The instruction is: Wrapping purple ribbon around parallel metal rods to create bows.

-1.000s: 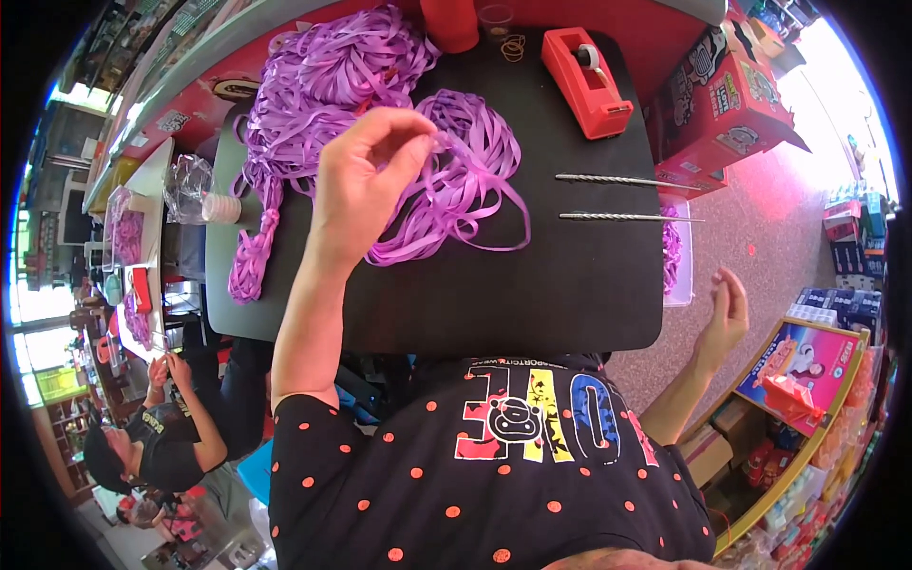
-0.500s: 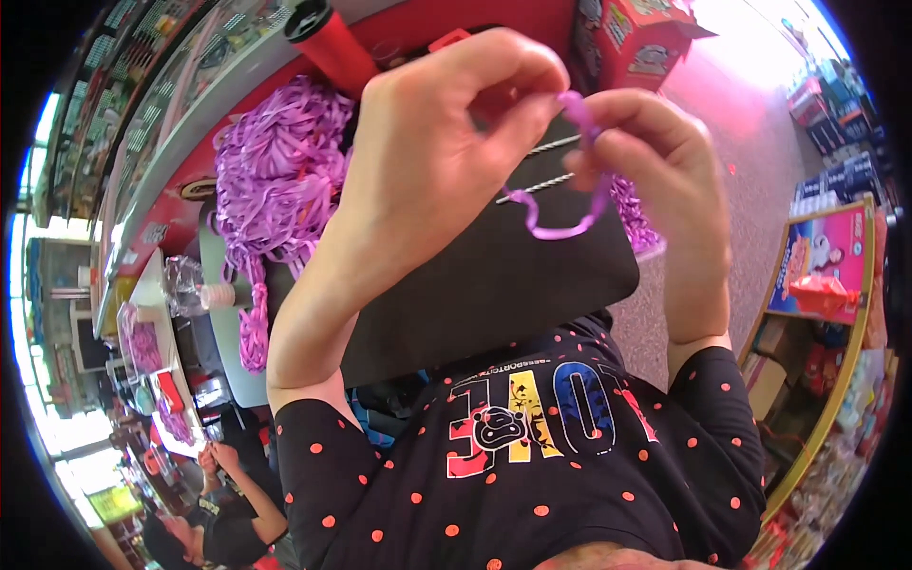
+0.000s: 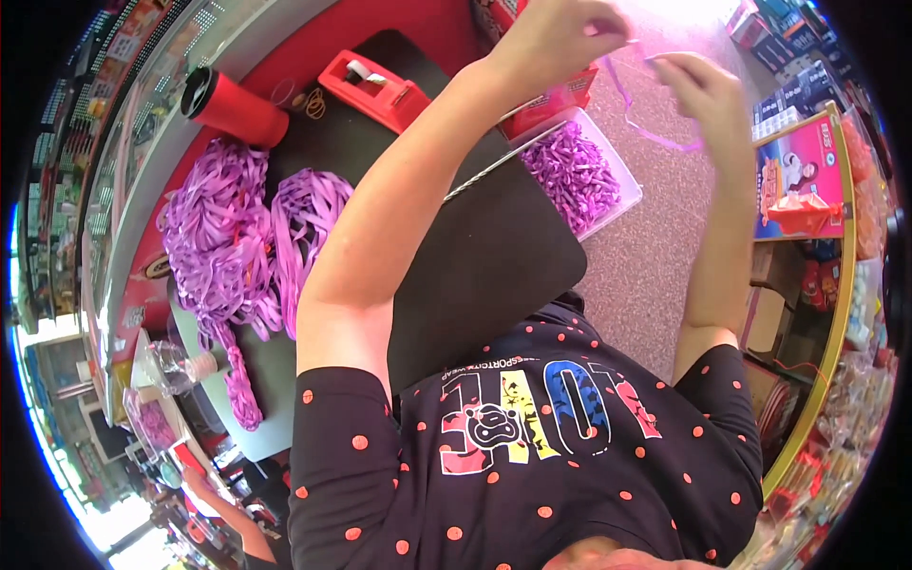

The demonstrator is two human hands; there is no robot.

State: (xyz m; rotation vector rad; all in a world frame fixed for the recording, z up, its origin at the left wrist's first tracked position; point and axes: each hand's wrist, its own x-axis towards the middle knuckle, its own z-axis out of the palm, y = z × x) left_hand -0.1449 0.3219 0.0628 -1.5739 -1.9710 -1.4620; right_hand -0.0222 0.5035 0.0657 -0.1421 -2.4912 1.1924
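Both my hands are raised past the far right side of the black tabletop [image 3: 484, 256]. My left hand [image 3: 570, 38] is closed, thumb and fingers pinching a narrow purple ribbon [image 3: 627, 109]. The ribbon sags in a loop toward my right hand [image 3: 708, 90], whose fingers are bent together with the ribbon's other stretch running in by the palm. Below the hands stands a white tray [image 3: 608, 220] filled with short purple ribbon pieces [image 3: 570, 176]. Thin twisted silver rods or cords [image 3: 480, 176] jut across the tabletop, partly hidden by my left forearm.
Heaped purple ribbon [image 3: 218, 237] lies at the left, with a braided length [image 3: 242, 389] trailing from it. Behind it are a red tumbler [image 3: 237, 109], rubber bands [image 3: 312, 103] and a red tape dispenser [image 3: 375, 90]. A shelf unit [image 3: 836, 285] stands right; another person's arm [image 3: 228, 508] shows lower left.
My hands have moved up and farther away, and they are wider apart. The ribbon now hangs between them in a longer loop. The view has shifted, showing the tape dispenser and tray more fully.
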